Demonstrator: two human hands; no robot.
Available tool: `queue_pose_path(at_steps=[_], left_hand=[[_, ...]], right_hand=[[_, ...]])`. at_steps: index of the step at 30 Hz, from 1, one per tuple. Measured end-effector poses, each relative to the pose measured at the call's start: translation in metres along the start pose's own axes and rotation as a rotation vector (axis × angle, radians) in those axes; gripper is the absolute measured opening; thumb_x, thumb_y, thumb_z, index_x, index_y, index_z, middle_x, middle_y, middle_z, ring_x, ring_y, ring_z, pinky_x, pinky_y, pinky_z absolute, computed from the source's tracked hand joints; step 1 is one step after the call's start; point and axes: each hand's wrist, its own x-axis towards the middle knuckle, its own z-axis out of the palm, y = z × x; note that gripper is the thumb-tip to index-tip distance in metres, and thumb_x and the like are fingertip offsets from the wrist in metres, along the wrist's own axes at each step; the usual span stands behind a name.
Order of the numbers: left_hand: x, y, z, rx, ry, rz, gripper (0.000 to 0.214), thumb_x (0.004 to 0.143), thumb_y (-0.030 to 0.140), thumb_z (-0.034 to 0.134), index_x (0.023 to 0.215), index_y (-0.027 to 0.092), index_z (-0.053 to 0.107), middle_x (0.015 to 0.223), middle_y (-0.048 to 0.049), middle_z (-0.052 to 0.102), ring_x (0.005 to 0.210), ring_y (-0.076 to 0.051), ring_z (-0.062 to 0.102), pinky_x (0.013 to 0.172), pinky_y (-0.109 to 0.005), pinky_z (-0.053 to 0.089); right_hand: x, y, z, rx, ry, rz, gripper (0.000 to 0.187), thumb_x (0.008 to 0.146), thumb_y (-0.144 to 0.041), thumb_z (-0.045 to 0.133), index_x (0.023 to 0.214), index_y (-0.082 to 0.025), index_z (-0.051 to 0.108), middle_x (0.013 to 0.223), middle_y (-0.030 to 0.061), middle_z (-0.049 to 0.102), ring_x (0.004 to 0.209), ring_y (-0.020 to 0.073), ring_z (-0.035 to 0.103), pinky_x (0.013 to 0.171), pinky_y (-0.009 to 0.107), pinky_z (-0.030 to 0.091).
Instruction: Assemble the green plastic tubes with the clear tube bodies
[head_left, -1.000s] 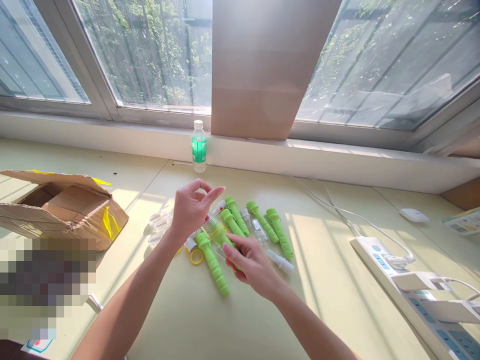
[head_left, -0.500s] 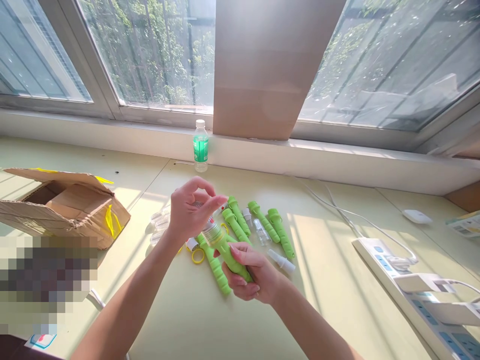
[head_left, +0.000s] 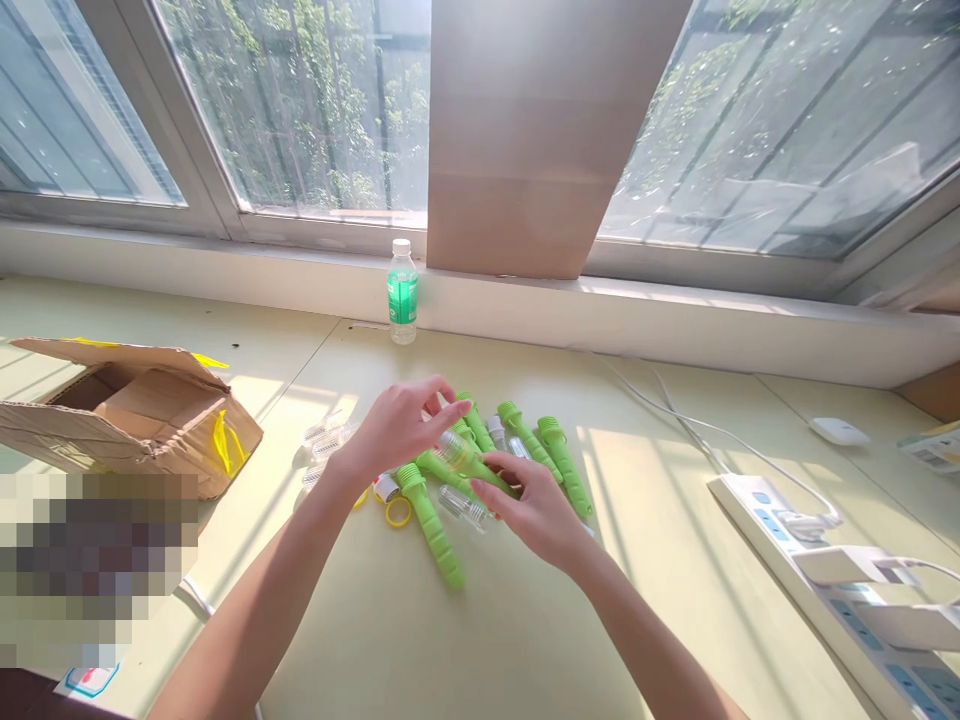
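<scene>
At far left, on a pale yellowish tabletop (head_left: 442,655), an open, crumpled brown cardboard box (head_left: 184,455) with strips of yellow tape. Just beyond, partly hidden behind the left forearm, a small heap of clear ribbed plastic tubes (head_left: 326,437). Next, the bare left hand (head_left: 397,420), fingers curled and thumb outstretched, close over a short clear plastic piece (head_left: 452,450); cannot tell whether gripping or only touching. Behind, near the white window sill, an upright clear plastic bottle (head_left: 403,295) with a green label and white cap. In front, a short white cylinder (head_left: 387,487), a thin yellow ring (head_left: 399,512) and a loose green spiral-ridged plastic handle (head_left: 433,528) lying aslant. Then, above the loose parts, a second green plastic handle (head_left: 486,469), with the clear piece at its upper left end, grasped between the thumb and fingers of the bare right hand (head_left: 536,510). Below, on the tabletop, a narrow clear tube (head_left: 463,508). Beyond the right hand, side by side but apart, two more ridged green handles, the farther one (head_left: 568,470) fully to the right. At far right, a long white power strip (head_left: 750,510) with plugged-in adapters and white cables.
</scene>
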Motion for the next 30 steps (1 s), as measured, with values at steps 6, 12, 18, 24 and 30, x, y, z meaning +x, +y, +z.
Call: queue_pose_path(at_steps=[6, 12, 18, 24, 30], left_hand=[[0.004, -0.010, 0.005, 0.134, 0.037, 0.046, 0.021, 0.092, 0.038, 0.049, 0.088, 0.024, 0.063, 0.079, 0.0015, 0.069, 0.071, -0.014, 0.064, 0.064, -0.023, 0.049], [0.003, -0.012, 0.003, 0.134, 0.034, 0.076, 0.020, 0.090, 0.035, 0.053, 0.082, 0.022, 0.066, 0.080, -0.0009, 0.071, 0.071, -0.015, 0.064, 0.063, -0.024, 0.049], [0.004, -0.011, 0.004, 0.167, 0.046, 0.078, 0.023, 0.089, 0.039, 0.056, 0.075, 0.021, 0.062, 0.075, -0.0003, 0.070, 0.061, -0.014, 0.061, 0.058, -0.024, 0.045], [0.003, -0.010, 0.004, 0.210, 0.041, 0.062, 0.034, 0.089, 0.047, 0.054, 0.069, 0.020, 0.055, 0.068, 0.0007, 0.066, 0.055, -0.013, 0.056, 0.054, -0.024, 0.041], [0.003, -0.007, 0.004, 0.187, 0.026, 0.065, 0.038, 0.089, 0.053, 0.051, 0.071, 0.020, 0.055, 0.068, 0.0007, 0.065, 0.055, -0.013, 0.057, 0.053, -0.023, 0.041]], right_hand=[[-0.014, 0.015, -0.001, -0.183, 0.096, -0.003, 0.019, 0.086, -0.037, 0.057, 0.095, -0.022, 0.065, 0.086, 0.0040, 0.067, 0.075, 0.0202, 0.060, 0.062, 0.032, 0.047], [-0.046, 0.032, -0.008, -0.307, 0.097, 0.008, 0.020, 0.092, -0.037, 0.048, 0.098, -0.024, 0.062, 0.086, 0.0057, 0.067, 0.075, 0.0219, 0.061, 0.065, 0.036, 0.050], [-0.072, 0.050, -0.009, -0.425, 0.166, 0.014, 0.020, 0.094, -0.034, 0.046, 0.101, -0.023, 0.061, 0.091, 0.0060, 0.067, 0.079, 0.0218, 0.065, 0.066, 0.034, 0.053], [-0.085, 0.062, -0.001, -0.680, 0.286, 0.067, 0.026, 0.094, -0.038, 0.043, 0.101, -0.023, 0.062, 0.085, 0.0053, 0.072, 0.064, 0.0230, 0.069, 0.053, 0.033, 0.052], [-0.090, 0.065, 0.002, -0.988, 0.315, 0.049, 0.030, 0.094, -0.043, 0.040, 0.087, -0.023, 0.063, 0.055, -0.0001, 0.063, 0.041, 0.0223, 0.060, 0.037, 0.030, 0.037]])
